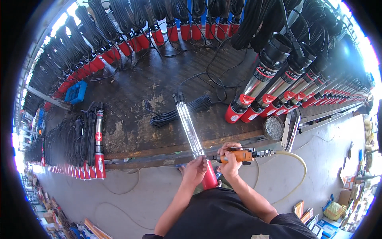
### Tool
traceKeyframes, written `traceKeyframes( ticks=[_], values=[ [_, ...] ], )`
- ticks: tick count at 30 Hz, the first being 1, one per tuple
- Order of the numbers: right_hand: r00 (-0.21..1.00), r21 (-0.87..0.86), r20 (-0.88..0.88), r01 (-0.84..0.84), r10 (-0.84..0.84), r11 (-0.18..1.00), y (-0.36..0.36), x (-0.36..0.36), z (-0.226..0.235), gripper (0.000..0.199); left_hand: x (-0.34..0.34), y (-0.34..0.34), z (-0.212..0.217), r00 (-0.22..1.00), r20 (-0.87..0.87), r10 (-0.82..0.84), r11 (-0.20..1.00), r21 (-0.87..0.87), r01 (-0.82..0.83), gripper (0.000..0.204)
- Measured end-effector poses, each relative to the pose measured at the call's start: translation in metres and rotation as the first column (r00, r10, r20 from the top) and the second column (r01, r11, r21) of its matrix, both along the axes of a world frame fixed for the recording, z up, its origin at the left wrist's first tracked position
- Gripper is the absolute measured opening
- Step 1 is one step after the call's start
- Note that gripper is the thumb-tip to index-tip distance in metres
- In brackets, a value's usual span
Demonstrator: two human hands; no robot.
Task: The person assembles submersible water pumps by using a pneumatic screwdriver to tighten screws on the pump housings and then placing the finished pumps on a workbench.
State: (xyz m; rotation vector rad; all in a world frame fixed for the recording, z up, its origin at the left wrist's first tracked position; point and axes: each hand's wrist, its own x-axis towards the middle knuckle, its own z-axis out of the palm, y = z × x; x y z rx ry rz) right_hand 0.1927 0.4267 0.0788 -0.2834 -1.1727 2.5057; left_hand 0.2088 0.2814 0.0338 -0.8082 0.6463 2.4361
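A slim submersible pump (188, 125) with a shiny metal tube and a red lower end leans over the bench's near edge toward my body. My left hand (195, 170) is closed in a pinch at the joint above the red end; anything small between its fingertips is hidden. In my right hand (230, 162) is an orange air screwdriver (241, 155), held level. Its tip points left and meets the side of the pump near my left fingertips. A black cable runs from the pump's upper end, and a bundled black cable (179, 112) lies on the bench beside it.
Several finished-looking pumps (254, 89) stand on the worn bench (131, 93) at the right, others along its back and left. A blue plastic basket (76, 92) sits at left. A round container (273, 127) stands near the right edge. A yellowish air hose (305, 169) loops over the floor.
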Motion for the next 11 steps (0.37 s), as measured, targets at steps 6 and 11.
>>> traceKeyframes(
  ticks=[6,11],
  values=[
    [0.996,0.010,-0.094,0.013,-0.012,1.000,0.004,-0.003,-0.013,0.026,-0.008,0.005,-0.022,0.987,0.160,0.001,0.992,0.124,-0.021,0.018],
    [0.998,0.063,-0.063,-0.016,0.020,0.998,0.002,-0.003,-0.019,0.025,-0.012,0.006,-0.030,0.965,0.263,0.012,0.991,0.123,-0.046,0.019]
  ],
)
